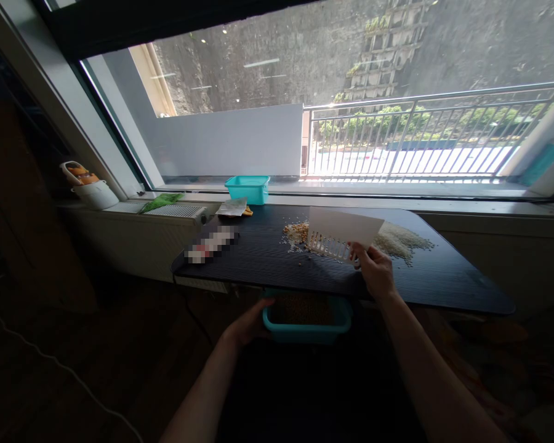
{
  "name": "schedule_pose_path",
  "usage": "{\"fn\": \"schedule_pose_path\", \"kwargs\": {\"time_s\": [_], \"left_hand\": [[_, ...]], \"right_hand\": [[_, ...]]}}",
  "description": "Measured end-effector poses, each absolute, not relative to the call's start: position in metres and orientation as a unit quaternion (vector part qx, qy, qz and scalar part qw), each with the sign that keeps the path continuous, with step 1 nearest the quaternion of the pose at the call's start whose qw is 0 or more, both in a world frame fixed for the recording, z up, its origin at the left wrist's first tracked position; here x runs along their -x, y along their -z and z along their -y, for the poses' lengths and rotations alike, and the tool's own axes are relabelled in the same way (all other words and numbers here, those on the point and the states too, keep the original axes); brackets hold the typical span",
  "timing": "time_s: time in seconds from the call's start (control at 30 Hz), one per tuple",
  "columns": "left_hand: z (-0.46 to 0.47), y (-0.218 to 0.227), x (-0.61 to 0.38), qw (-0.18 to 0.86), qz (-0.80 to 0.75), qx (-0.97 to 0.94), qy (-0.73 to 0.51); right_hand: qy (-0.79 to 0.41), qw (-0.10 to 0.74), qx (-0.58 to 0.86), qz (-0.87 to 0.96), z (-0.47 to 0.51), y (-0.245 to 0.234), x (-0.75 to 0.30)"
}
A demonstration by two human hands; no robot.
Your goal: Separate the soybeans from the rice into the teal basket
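Observation:
My right hand [373,267] grips a thin white sheet with a row of slots along its lower edge, a slotted scraper [341,229], tilted over the dark table [258,264]. Left of the scraper lies a small heap of yellowish kernels mixed with white grains [296,232]. To its right spreads a pile of white rice-like grain [399,239]. Below the table's front edge, my left hand [255,318] is closed on the left rim of a turquoise basin [307,332]. Brownish grains [305,306] fill that basin; their kind is too dark to tell.
A second turquoise basin [248,189] stands at the table's back, by the window. Near it lies a paper packet [232,207]. A blurred-out item [211,244] is at the table's left. A radiator [166,212] carries a green cloth [163,202] and a white pot [96,193].

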State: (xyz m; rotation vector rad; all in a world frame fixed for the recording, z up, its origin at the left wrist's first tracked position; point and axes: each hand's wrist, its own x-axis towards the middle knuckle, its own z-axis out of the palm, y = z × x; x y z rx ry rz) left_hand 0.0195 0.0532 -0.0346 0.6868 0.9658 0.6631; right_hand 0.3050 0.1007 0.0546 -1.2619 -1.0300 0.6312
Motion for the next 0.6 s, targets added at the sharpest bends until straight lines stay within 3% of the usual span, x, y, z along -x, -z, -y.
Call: {"fn": "schedule_pose_path", "kwargs": {"time_s": [0.6], "left_hand": [[-0.0561,0.0304,-0.0133,0.786,-0.445,-0.316,-0.291]], "right_hand": [[-0.293,0.646,0.543,0.449,-0.0935,-0.062,-0.302]]}}
